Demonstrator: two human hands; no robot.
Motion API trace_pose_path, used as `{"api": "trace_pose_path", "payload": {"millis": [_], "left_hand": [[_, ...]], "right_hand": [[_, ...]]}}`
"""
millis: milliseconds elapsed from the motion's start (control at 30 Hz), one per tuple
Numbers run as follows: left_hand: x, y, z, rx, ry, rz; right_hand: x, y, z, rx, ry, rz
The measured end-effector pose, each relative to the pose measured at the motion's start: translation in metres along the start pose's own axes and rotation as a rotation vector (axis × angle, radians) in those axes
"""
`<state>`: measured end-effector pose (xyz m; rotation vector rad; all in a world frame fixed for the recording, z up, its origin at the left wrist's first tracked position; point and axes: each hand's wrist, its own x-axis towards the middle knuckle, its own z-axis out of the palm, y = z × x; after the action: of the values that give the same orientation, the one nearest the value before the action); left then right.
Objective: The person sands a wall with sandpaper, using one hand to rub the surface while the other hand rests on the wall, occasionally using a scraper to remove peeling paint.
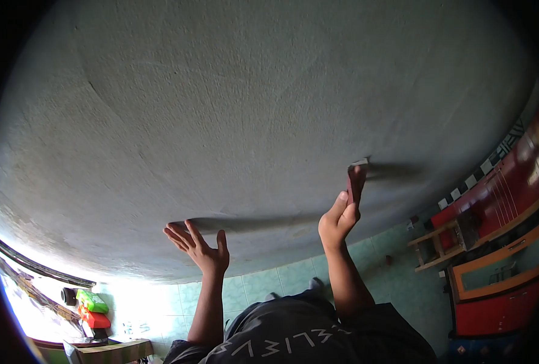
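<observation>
A large grey plastered wall (239, 121) with a rough, streaky surface fills most of the view in front of me. My left hand (206, 252) is open, fingers spread, and its fingertips appear to rest on the lower part of the wall. My right hand (340, 221), higher and to the right, is closed on a folded reddish-brown sheet of sandpaper (352, 187). Its pale upper edge is at the wall surface, with a dark shadow beside it. The fingers behind the sheet are partly hidden.
Pale green floor tiles (263, 282) lie below. To the right are a wooden stool (436, 246), red cabinets (500, 197) and an orange-framed glass cabinet (500, 267). At the lower left, green and red packs (93, 309) sit near a bright opening and a chair (111, 350).
</observation>
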<state>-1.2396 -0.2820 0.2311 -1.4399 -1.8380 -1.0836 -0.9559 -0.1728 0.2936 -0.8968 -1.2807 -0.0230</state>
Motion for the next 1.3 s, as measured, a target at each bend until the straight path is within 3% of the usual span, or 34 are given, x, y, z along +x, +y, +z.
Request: {"api": "trace_pose_path", "payload": {"millis": [67, 100, 200, 300, 433, 533, 633, 800, 833, 933, 1033, 1067, 1133, 1300], "left_hand": [[-0.003, 0.0, -0.003, -0.008, -0.028, -0.004], [-0.004, -0.001, -0.004, -0.009, -0.039, -0.006], [-0.01, -0.007, -0.006, -0.006, -0.069, 0.013], [-0.012, -0.007, -0.012, 0.002, -0.12, -0.006], [-0.014, -0.008, -0.01, 0.008, -0.112, 0.013], [-0.017, -0.01, -0.01, 0.013, -0.126, 0.007], [-0.019, -0.013, -0.012, 0.013, -0.151, 0.012], [-0.02, -0.008, -0.007, -0.025, -0.145, -0.03], [-0.021, -0.004, -0.002, -0.025, -0.155, -0.072], [-0.021, 0.023, 0.004, -0.058, -0.141, -0.135], [-0.025, 0.041, 0.013, -0.093, -0.184, -0.136], [-0.027, 0.048, 0.015, -0.105, -0.189, -0.135], [-0.03, 0.056, 0.018, -0.082, -0.2, -0.114], [-0.034, 0.055, 0.004, -0.029, -0.25, -0.154]], "right_hand": [[-0.009, -0.005, -0.009, 0.073, -0.056, 0.021], [-0.016, -0.008, -0.019, 0.097, -0.044, 0.178], [-0.004, -0.024, -0.038, 0.429, 0.201, 0.374], [0.022, -0.036, -0.058, 0.689, 0.122, 0.555], [0.02, -0.023, -0.064, 0.684, 0.175, 0.661], [0.012, -0.013, -0.067, 0.603, 0.215, 0.649], [0.01, 0.003, -0.073, 0.399, 0.4, 0.615], [0.018, 0.033, -0.08, 0.16, 0.498, 0.314], [0.018, 0.038, -0.08, 0.127, 0.486, 0.259], [0.02, 0.043, -0.07, -0.121, 0.172, 0.154], [0.017, 0.04, -0.036, 0.069, -0.117, 0.141], [0.018, 0.044, -0.03, 0.127, -0.176, 0.044], [0.016, 0.047, -0.024, 0.055, -0.156, -0.039], [0.006, 0.041, -0.02, 0.063, -0.137, 0.006]]}}
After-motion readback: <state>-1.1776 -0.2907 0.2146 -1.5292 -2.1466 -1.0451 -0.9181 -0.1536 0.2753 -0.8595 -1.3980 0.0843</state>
